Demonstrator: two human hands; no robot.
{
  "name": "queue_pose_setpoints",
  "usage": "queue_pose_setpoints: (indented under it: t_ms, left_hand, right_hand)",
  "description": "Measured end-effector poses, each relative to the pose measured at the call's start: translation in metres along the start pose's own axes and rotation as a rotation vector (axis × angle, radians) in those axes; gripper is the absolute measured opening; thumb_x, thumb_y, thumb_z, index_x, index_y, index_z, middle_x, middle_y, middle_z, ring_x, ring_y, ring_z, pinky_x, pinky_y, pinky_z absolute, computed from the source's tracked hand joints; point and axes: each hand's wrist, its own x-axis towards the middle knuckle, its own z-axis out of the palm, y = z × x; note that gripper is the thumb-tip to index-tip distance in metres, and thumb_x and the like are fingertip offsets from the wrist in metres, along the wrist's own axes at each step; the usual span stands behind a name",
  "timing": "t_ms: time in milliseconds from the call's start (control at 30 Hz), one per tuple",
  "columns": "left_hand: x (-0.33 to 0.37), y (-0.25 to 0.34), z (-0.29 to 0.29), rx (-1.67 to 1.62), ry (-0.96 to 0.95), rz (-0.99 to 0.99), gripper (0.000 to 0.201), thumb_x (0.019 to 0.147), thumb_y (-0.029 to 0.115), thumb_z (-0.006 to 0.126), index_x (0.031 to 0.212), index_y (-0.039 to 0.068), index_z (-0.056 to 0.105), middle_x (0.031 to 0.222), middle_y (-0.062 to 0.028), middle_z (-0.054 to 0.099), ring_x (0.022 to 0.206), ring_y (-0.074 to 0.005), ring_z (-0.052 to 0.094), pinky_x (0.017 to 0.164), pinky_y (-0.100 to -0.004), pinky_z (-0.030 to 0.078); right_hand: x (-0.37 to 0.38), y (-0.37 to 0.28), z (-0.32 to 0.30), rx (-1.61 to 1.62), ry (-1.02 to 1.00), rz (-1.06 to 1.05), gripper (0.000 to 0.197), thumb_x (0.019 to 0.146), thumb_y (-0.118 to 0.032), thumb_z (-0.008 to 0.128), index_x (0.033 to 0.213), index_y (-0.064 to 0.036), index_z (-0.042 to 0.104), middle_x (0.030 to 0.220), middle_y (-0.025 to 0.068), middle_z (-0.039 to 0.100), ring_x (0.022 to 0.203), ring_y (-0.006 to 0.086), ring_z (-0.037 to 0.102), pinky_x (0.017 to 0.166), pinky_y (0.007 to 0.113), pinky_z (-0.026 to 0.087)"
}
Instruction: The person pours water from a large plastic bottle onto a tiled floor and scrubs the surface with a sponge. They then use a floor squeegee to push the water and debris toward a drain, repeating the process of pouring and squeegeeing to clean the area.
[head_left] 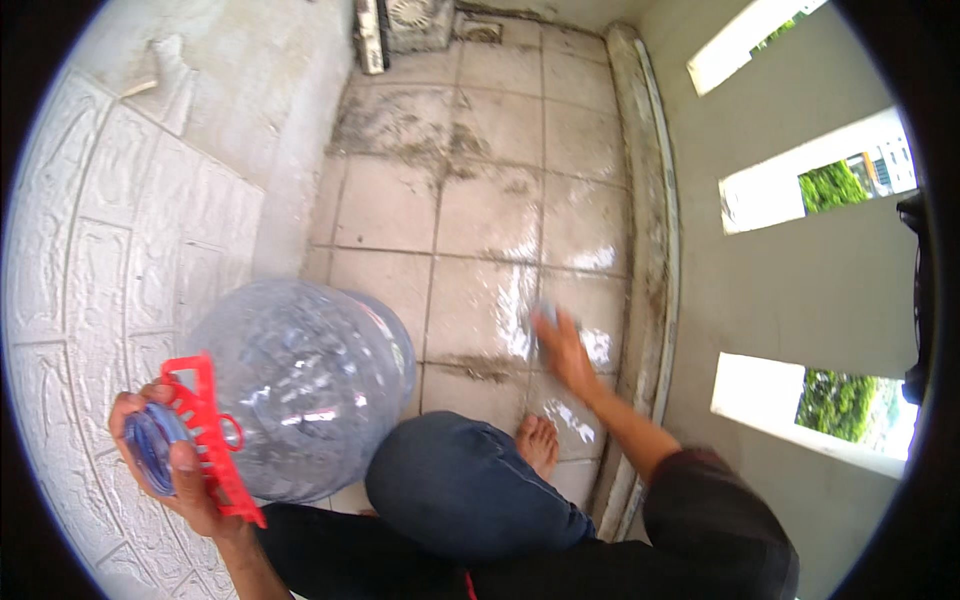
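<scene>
The tiled floor (385,205) runs betw. a white brick-pattern wall (95,240) at L and a grey wall (830,290) at R, w/ daylight glinting off wet tiles nr. a bare foot (538,445). The person's L hand (165,460) is wrapped round the neck of a clear jug (310,400), which tilts betw. brick-pattern wall and bent knee (450,480); a red slotted plastic piece (230,475) sits nr. the neck. The R hand (572,360), blurred, is low over wet tiles w/ a greyish item (545,322) at its fingers; grip and finger spread can't be told. Work looks approx. partway: nearer tiles at R are wet, while dark grime (395,125) marks the far tiles and some nearer grout, apparently left to do. Count: 2 hands, 1 jug, 1 red piece, 1 greyish item, 1 clearly visible foot, 3 wall openings (760,195).
</scene>
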Motion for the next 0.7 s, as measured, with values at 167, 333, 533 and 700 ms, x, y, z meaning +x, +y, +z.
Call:
queue_pose_setpoints:
  t_ms: [167,333,533,700]
  left_hand:
    - [0.018,0.001,0.003,0.007,-0.099,0.086,0.062,0.070,0.046,0.076,0.110,0.008,0.046,0.093,-0.0077,0.051,0.097,-0.0206,0.050,0.107,-0.0463,0.029]
    - [0.042,-0.007,0.006,0.063,-0.232,0.225,0.061,0.067,0.056,0.076,0.097,0.012,0.045,0.082,-0.0032,0.052,0.083,-0.0176,0.051,0.109,-0.0516,0.025]
    - [0.060,-0.009,0.015,-0.007,-0.339,0.336,0.053,0.065,0.048,0.079,0.090,0.012,0.050,0.072,-0.0016,0.060,0.072,-0.0200,0.057,0.098,-0.0504,0.036]
    - [0.061,0.005,0.004,-0.003,-0.392,0.337,0.041,0.062,0.034,0.077,0.087,0.010,0.054,0.077,-0.0069,0.067,0.073,-0.0253,0.064,0.094,-0.0517,0.040]
  right_hand:
    - [-0.027,0.073,-0.029,-0.572,0.193,0.113,0.062,0.078,0.012,0.046,0.138,-0.0055,0.051,0.137,0.0162,0.054,0.130,0.0392,0.047,0.115,0.047,0.031]
    - [0.130,0.192,-0.044,-0.591,0.307,0.197,0.056,0.077,0.009,0.049,0.133,0.0072,0.050,0.137,0.0197,0.054,0.132,0.0303,0.047,0.114,0.047,0.030]
    - [0.263,0.122,0.056,-0.623,0.190,0.148,0.052,0.083,-0.002,0.049,0.135,0.0074,0.048,0.137,0.0235,0.051,0.122,0.0430,0.049,0.110,0.048,0.031]
    - [0.182,-0.008,0.087,-0.239,-0.328,-0.155,0.058,0.083,0.004,0.048,0.140,-0.0069,0.049,0.148,0.0095,0.045,0.139,0.0354,0.035,0.119,0.041,0.024]
